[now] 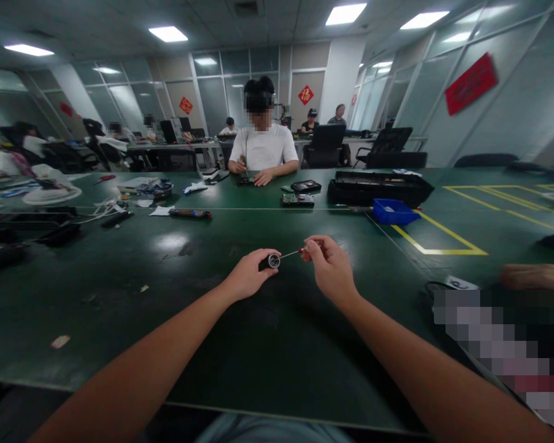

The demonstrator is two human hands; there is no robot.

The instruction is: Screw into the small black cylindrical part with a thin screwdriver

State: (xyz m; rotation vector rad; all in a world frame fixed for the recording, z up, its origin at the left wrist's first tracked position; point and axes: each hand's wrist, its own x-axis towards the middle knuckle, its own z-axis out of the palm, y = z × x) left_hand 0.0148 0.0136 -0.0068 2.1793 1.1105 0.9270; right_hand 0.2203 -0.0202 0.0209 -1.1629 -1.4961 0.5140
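My left hand (249, 274) is closed around a small round dark part with a silvery ring-shaped end (274, 261), held above the green table. The ring end faces me. In my right hand (327, 264) is a screwdriver (290, 254) with a thin metal shaft and a reddish handle mostly covered by my fingers. The shaft points left, and its tip is at the rim of the round part. Whether the tip sits inside it I cannot tell.
Ahead on the green table (189, 344) lie a dark tool (190, 213), hard drives (298, 200), a long black tray (378, 189) and a blue bin (394, 212). A co-worker (263, 147) sits opposite. Another person's arm (535, 277) rests at the right.
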